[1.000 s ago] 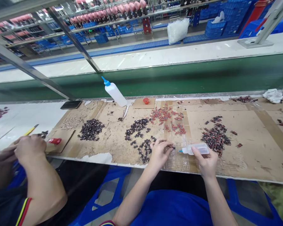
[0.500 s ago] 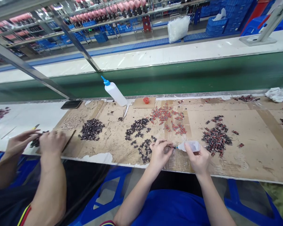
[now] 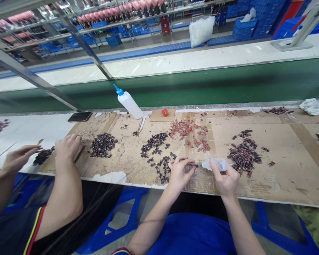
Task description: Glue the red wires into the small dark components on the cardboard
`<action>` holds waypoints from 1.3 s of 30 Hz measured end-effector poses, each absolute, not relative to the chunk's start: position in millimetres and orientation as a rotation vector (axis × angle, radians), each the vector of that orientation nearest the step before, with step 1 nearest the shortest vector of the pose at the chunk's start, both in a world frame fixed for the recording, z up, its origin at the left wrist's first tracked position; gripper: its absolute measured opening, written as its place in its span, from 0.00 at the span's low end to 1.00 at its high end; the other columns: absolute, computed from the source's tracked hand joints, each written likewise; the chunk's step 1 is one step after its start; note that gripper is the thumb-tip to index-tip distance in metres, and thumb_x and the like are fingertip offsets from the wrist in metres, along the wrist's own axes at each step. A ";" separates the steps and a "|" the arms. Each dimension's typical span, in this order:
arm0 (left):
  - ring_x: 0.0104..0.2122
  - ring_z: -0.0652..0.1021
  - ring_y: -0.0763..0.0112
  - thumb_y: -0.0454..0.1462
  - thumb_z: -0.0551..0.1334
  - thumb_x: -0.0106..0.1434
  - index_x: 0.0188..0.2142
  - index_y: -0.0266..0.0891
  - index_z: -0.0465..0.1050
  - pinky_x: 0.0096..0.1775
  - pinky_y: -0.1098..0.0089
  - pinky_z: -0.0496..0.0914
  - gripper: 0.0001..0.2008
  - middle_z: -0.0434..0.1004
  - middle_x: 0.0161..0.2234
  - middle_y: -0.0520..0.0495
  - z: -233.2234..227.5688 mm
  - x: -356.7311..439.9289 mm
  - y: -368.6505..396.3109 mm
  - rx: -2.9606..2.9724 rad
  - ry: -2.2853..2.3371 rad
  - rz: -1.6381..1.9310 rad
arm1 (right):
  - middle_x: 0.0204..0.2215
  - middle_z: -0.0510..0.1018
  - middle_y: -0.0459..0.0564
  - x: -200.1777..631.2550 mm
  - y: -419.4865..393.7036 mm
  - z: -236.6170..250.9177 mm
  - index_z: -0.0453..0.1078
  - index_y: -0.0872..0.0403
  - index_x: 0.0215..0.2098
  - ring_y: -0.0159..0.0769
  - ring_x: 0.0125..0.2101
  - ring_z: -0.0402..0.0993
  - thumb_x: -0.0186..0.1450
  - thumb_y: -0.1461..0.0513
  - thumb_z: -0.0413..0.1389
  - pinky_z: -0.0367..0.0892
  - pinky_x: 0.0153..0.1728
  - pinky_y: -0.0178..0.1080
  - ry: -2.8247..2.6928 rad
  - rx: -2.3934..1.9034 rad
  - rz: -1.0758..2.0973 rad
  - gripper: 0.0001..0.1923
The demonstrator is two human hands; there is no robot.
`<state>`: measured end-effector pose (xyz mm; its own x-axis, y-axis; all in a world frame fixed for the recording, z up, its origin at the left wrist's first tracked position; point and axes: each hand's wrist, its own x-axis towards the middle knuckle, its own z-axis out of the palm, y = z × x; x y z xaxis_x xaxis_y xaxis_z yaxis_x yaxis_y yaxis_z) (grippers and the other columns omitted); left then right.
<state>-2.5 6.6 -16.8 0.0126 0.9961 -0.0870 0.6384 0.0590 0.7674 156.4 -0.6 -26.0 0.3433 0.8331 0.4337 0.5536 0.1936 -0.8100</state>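
My right hand (image 3: 226,179) is closed around a small translucent squeeze bottle (image 3: 218,164), tilted so its thin tip points left. Between the thumb and fingers of my left hand (image 3: 181,173) is a small dark part (image 3: 196,165), close to the bottle's tip; whether the two touch I cannot tell. Beside my left hand lies a loose pile of small black parts (image 3: 163,168). Red-and-black parts (image 3: 183,129) are scattered beyond my hands, and a denser pile of red-and-black pieces (image 3: 244,156) lies to the right of the bottle.
A co-worker's hands (image 3: 67,148) work at the left near more black parts (image 3: 103,145). Toward the back stand a white bottle with a blue nozzle (image 3: 130,105) and a small red cap (image 3: 164,112). A phone (image 3: 80,117) lies at back left. Cardboard (image 3: 281,173) covers the table.
My right hand and the bottle have shifted very slightly right, while my left hand stays almost in place. The co-worker's nearer hand has moved right and away from the other hand.
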 end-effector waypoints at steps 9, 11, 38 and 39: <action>0.51 0.73 0.57 0.32 0.67 0.56 0.37 0.45 0.79 0.54 0.53 0.57 0.09 0.84 0.35 0.49 -13.7 -3.1 7.9 1.643 1.704 0.688 | 0.14 0.73 0.46 155.6 2.3 -24.9 0.69 0.54 0.18 0.32 0.16 0.67 0.58 0.51 0.60 0.62 0.20 0.35 -1.315 -1.491 0.385 0.19; 0.51 0.73 0.57 0.32 0.66 0.56 0.37 0.45 0.79 0.55 0.52 0.56 0.09 0.84 0.35 0.49 -15.2 -2.9 7.2 1.656 1.695 0.703 | 0.16 0.75 0.47 156.2 1.4 -26.2 0.70 0.55 0.19 0.33 0.17 0.68 0.57 0.51 0.60 0.64 0.21 0.35 -1.254 -1.503 0.423 0.18; 0.49 0.68 0.55 0.31 0.64 0.61 0.31 0.43 0.77 0.49 0.55 0.57 0.05 0.80 0.39 0.47 0.9 10.6 68.0 2.075 1.619 0.503 | 0.44 0.73 0.56 158.5 -16.7 -32.4 0.62 0.52 0.41 0.42 0.42 0.73 0.49 0.56 0.69 0.70 0.35 0.41 -1.036 -1.375 0.054 0.27; 0.49 0.69 0.56 0.32 0.63 0.62 0.31 0.43 0.77 0.49 0.55 0.58 0.06 0.80 0.38 0.47 3.0 8.8 64.3 2.061 1.599 0.522 | 0.40 0.74 0.53 156.2 -23.6 -30.5 0.64 0.51 0.39 0.40 0.38 0.74 0.51 0.57 0.68 0.69 0.32 0.39 -1.005 -1.342 0.065 0.23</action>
<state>8.8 64.3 3.0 0.2461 0.9692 0.0083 0.7877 -0.2050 0.5809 156.2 -23.6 -30.5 0.6014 0.5684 0.5614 0.4918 0.2904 -0.8208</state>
